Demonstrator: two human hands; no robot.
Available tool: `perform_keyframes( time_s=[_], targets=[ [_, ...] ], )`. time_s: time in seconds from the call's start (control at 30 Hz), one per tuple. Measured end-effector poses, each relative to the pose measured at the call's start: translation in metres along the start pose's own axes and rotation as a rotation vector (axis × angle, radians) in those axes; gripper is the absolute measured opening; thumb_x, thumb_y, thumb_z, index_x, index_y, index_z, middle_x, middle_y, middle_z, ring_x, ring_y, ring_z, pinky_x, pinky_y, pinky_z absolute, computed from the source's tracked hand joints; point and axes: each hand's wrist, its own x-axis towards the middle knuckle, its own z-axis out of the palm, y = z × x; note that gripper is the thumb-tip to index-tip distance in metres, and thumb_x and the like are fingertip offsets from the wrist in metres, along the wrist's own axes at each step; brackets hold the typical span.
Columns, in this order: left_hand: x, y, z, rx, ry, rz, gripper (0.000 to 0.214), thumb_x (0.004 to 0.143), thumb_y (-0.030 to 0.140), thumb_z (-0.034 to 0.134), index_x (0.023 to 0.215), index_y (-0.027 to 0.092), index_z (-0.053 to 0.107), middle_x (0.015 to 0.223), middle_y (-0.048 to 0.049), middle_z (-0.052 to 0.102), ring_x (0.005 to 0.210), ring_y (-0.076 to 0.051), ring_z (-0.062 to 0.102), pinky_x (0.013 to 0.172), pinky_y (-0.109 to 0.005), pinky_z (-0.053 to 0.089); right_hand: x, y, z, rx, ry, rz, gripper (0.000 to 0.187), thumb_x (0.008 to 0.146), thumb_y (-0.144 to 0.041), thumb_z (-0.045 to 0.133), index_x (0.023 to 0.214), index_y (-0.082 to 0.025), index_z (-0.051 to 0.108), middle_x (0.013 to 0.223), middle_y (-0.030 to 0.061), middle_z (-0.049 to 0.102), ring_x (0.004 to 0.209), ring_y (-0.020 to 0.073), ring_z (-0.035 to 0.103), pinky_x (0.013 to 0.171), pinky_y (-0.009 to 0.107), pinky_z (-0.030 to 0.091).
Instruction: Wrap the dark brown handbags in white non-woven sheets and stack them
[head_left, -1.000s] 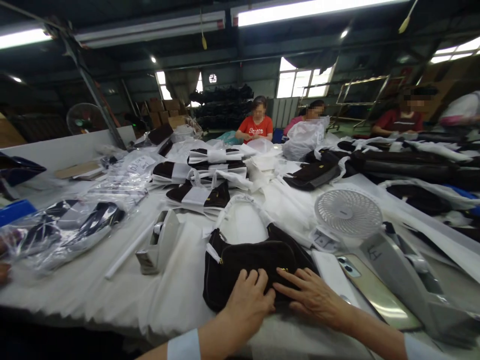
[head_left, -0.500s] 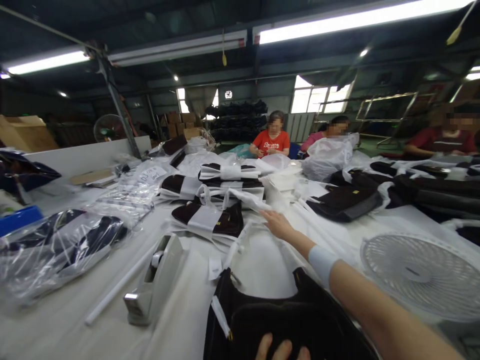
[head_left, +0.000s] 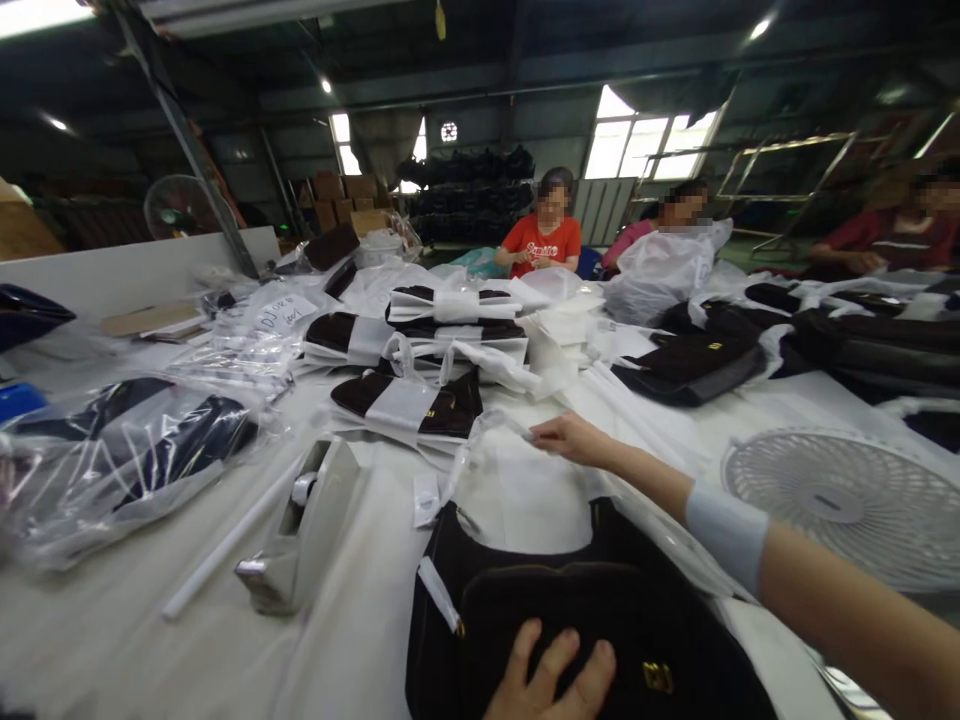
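A dark handbag [head_left: 540, 590] with a gold emblem lies in front of me on the white-covered table. My left hand [head_left: 555, 675] rests on its front with the fingers spread. The bag's handle [head_left: 480, 445], wrapped in thin white material, loops away from me. At the far end of this loop, the fingers of my right hand [head_left: 574, 440] are closed on the wrapped handle; their tips are partly blurred. A small white tag [head_left: 425, 500] lies left of the handle. A white-wrapped zipper pull [head_left: 439, 595] hangs on the bag's left side.
A tape dispenser [head_left: 296, 530] stands at left, beside a thin white rod [head_left: 229, 540]. Beyond are stacked dark bags with paper bands [head_left: 405, 408] and plastic-wrapped bags [head_left: 150, 450]. A white fan [head_left: 832, 500] is at right. Several people sit across the table, one in a red shirt [head_left: 544, 243].
My right hand has drawn a little closer along the handle, and its fingers have closed. My left hand shows further up on the bag. The view has tipped downward.
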Motion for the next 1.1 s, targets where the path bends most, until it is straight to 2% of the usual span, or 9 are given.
perform_keyframes(
  time_s=[0.13, 0.3, 0.4, 0.5, 0.6, 0.7, 0.9, 1.03, 1.1],
  targets=[
    [0.006, -0.005, -0.042, 0.031, 0.062, 0.017, 0.030, 0.095, 0.044, 0.048, 0.124, 0.045, 0.056, 0.153, -0.0027, 0.041, 0.126, -0.029, 0.053, 0.100, -0.051, 0.044, -0.048, -0.064, -0.013, 0.245, -0.484, -0.084, 0.024, 0.079, -0.013, 0.053, 0.085, -0.016, 0.076, 0.077, 0.0033, 0.073, 0.068, 0.0146, 0.061, 0.069, 0.023, 0.044],
    [0.010, -0.008, -0.071, 0.042, 0.011, 0.073, 0.035, 0.096, 0.044, 0.045, 0.131, 0.041, 0.052, 0.155, -0.0079, 0.036, 0.129, -0.030, 0.049, 0.101, -0.051, 0.040, -0.070, -0.104, -0.020, 0.330, -0.683, 0.193, 0.040, 0.092, -0.027, 0.039, 0.098, -0.012, 0.076, 0.094, 0.0131, 0.074, 0.085, 0.0215, 0.068, 0.078, 0.028, 0.048],
    [0.011, -0.006, -0.073, 0.022, -0.011, 0.061, 0.038, 0.095, 0.043, 0.046, 0.133, 0.040, 0.051, 0.154, -0.0088, 0.038, 0.128, -0.031, 0.049, 0.100, -0.053, 0.041, -0.075, -0.133, -0.022, 0.277, -0.646, 0.320, 0.068, 0.098, -0.056, 0.026, 0.100, -0.009, 0.075, 0.094, 0.0189, 0.073, 0.087, 0.0282, 0.069, 0.080, 0.035, 0.049],
    [0.007, -0.005, -0.065, -0.024, 0.023, 0.035, 0.034, 0.095, 0.040, 0.050, 0.128, 0.040, 0.054, 0.149, -0.0080, 0.044, 0.128, -0.031, 0.049, 0.100, -0.054, 0.043, -0.085, -0.165, -0.011, 0.113, -0.413, 0.501, 0.083, 0.094, -0.070, 0.017, 0.102, -0.009, 0.073, 0.098, 0.0224, 0.072, 0.099, 0.0344, 0.066, 0.085, 0.041, 0.047],
    [-0.001, -0.004, -0.059, -0.135, 0.107, 0.038, 0.027, 0.091, 0.041, 0.057, 0.117, 0.031, 0.060, 0.141, -0.0077, 0.052, 0.128, -0.029, 0.050, 0.104, -0.051, 0.044, -0.096, -0.182, 0.005, 0.041, -0.195, 0.620, 0.083, 0.096, -0.067, 0.009, 0.096, -0.016, 0.074, 0.096, 0.0183, 0.072, 0.098, 0.0305, 0.066, 0.084, 0.038, 0.046],
    [0.002, -0.006, -0.070, -0.321, 0.119, -0.007, 0.032, 0.087, 0.038, 0.065, 0.113, 0.022, 0.059, 0.132, -0.0107, 0.058, 0.124, -0.027, 0.052, 0.106, -0.046, 0.045, -0.101, -0.180, 0.013, 0.057, -0.142, 0.639, 0.079, 0.097, -0.066, 0.011, 0.091, -0.020, 0.075, 0.093, 0.0141, 0.073, 0.096, 0.0270, 0.066, 0.082, 0.034, 0.046],
    [0.073, -0.056, -0.101, -0.504, 0.006, -0.159, 0.037, 0.093, 0.018, 0.046, 0.129, 0.016, 0.049, 0.126, -0.0122, 0.062, 0.120, -0.022, 0.055, 0.107, -0.041, 0.045, -0.101, -0.168, 0.018, 0.098, -0.183, 0.591, 0.050, 0.100, -0.045, 0.032, 0.097, -0.019, 0.074, 0.100, 0.0127, 0.074, 0.099, 0.0244, 0.066, 0.084, 0.029, 0.045],
    [0.114, -0.119, -0.072, -0.319, -0.368, -0.049, 0.032, 0.097, 0.027, 0.042, 0.123, 0.016, 0.058, 0.144, -0.0129, 0.050, 0.144, -0.028, 0.030, 0.120, -0.052, 0.019, -0.101, -0.170, 0.015, 0.022, -0.158, 0.653, 0.050, 0.100, -0.032, 0.027, 0.098, -0.013, 0.073, 0.098, 0.0160, 0.073, 0.092, 0.0263, 0.068, 0.078, 0.032, 0.046],
    [0.119, -0.142, -0.051, -0.284, -0.580, -0.074, 0.028, 0.097, 0.034, 0.046, 0.104, 0.018, 0.068, 0.129, -0.0106, 0.063, 0.139, -0.028, 0.040, 0.120, -0.050, 0.017, -0.101, -0.172, 0.013, -0.006, -0.161, 0.668, 0.051, 0.099, -0.030, 0.026, 0.092, -0.013, 0.074, 0.095, 0.0157, 0.073, 0.091, 0.0266, 0.068, 0.078, 0.033, 0.046]
  ],
)
